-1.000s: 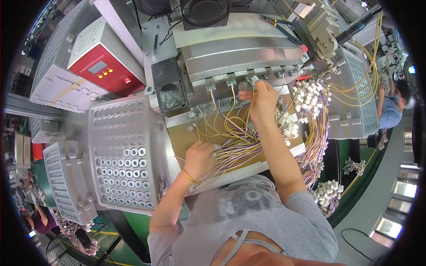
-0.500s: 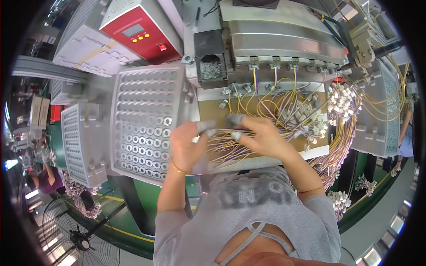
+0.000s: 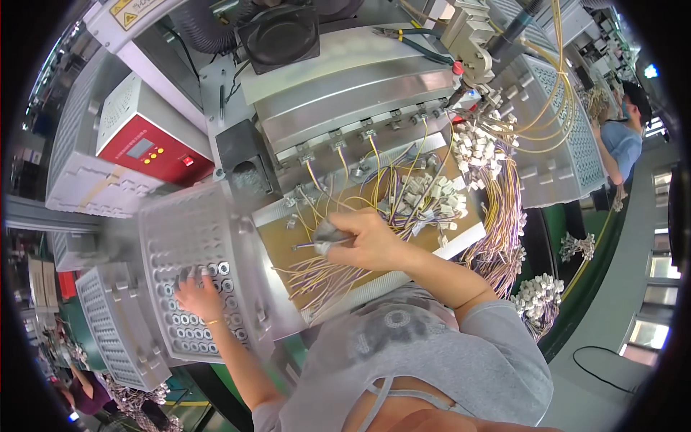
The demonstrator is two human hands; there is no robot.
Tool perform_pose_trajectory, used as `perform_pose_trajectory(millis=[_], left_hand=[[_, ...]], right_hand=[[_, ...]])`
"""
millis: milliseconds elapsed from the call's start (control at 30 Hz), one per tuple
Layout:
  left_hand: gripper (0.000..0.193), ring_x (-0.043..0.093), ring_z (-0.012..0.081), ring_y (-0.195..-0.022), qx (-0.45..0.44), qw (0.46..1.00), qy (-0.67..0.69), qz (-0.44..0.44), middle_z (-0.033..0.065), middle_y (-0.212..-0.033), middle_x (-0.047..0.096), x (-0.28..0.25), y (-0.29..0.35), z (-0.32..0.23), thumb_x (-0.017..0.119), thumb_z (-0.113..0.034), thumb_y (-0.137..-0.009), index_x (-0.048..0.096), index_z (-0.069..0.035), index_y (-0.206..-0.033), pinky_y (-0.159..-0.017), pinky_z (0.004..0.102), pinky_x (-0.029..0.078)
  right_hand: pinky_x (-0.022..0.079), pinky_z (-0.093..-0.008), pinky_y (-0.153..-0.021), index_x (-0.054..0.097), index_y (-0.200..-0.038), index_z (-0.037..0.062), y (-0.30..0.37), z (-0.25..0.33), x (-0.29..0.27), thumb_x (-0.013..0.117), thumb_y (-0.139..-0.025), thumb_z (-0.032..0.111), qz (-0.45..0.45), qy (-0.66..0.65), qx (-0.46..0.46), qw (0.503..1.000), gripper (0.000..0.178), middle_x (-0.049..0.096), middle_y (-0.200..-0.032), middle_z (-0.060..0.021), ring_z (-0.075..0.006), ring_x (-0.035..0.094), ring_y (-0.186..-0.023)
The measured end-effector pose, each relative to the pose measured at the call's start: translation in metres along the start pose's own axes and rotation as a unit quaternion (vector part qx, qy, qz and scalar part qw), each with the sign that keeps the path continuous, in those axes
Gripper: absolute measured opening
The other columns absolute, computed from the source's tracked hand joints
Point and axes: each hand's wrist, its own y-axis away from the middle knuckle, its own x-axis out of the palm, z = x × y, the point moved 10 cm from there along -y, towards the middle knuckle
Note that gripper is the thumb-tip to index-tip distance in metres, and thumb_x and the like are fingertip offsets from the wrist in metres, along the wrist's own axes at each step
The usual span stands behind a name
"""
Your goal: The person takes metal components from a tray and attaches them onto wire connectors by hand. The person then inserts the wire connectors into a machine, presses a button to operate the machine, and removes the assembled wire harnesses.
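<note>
My left hand (image 3: 200,297) reaches over a clear plastic tray (image 3: 258,299), its covered fingertips stretched out among the silver ring-shaped parts (image 3: 224,268) seated in rows there. Whether it touches one is hard to see. Above the brown work board (image 3: 284,263), my right hand (image 3: 363,241), with grey finger covers, is closed in a pinch on a thin wire (image 3: 305,245) whose end sticks out to the left. Yellow and purple wires (image 3: 324,277) lie beneath this hand, and white connectors (image 3: 428,198) are heaped to its right.
Behind the board runs a metal fixture (image 3: 353,93) with several wired silver parts along its front. Pliers (image 3: 414,45) rest on top. A black box (image 3: 248,155) and a red-fronted control unit (image 3: 147,147) stand left; a thick wire bundle (image 3: 497,223) hangs over the right edge.
My left hand has left my right hand and moved left and down over the tray. My right hand stays above the board, pinching the wire. The whole view has turned and shifted.
</note>
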Motion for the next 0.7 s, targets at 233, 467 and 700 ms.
perform_pose_trajectory(millis=[233, 467, 700], left_hand=[[0.040, 0.047, 0.0311, -0.093, -0.007, 0.996, -0.071, -0.056, 0.0127, -0.093, 0.057, 0.001, 0.003, 0.011, 0.059, -0.039, -0.073, 0.059, -0.007, -0.098, -0.084, 0.0437, 0.034], [0.030, 0.058, 0.0168, -0.080, -0.129, 0.758, 0.633, 0.090, 0.0098, -0.098, 0.057, -0.041, -0.002, -0.072, 0.055, -0.008, -0.079, 0.052, 0.000, -0.107, -0.062, 0.0252, 0.049], [0.035, 0.057, 0.0134, -0.081, -0.046, 0.529, 0.786, 0.318, 0.0097, -0.103, 0.056, -0.042, 0.048, -0.206, 0.057, 0.005, -0.076, 0.050, 0.004, -0.111, -0.057, 0.0223, 0.051]], right_hand=[[0.042, -0.0228, -0.052, 0.057, -0.078, 0.0003, 0.001, -0.010, 0.003, 0.063, -0.067, 0.006, 0.005, 0.029, 0.014, 0.999, 0.013, 0.058, -0.063, -0.0066, -0.0076, 0.050, -0.055], [0.041, -0.0227, -0.050, 0.059, -0.080, 0.0013, -0.002, 0.002, 0.009, 0.062, -0.071, 0.007, 0.002, 0.035, -0.039, 0.999, 0.011, 0.058, -0.063, -0.0064, -0.0071, 0.050, -0.054], [0.035, -0.0190, -0.044, 0.058, -0.077, -0.0008, 0.003, 0.000, 0.001, 0.060, -0.073, 0.002, -0.041, -0.009, -0.042, 0.998, 0.006, 0.052, -0.060, 0.0019, -0.0021, 0.043, -0.052]])
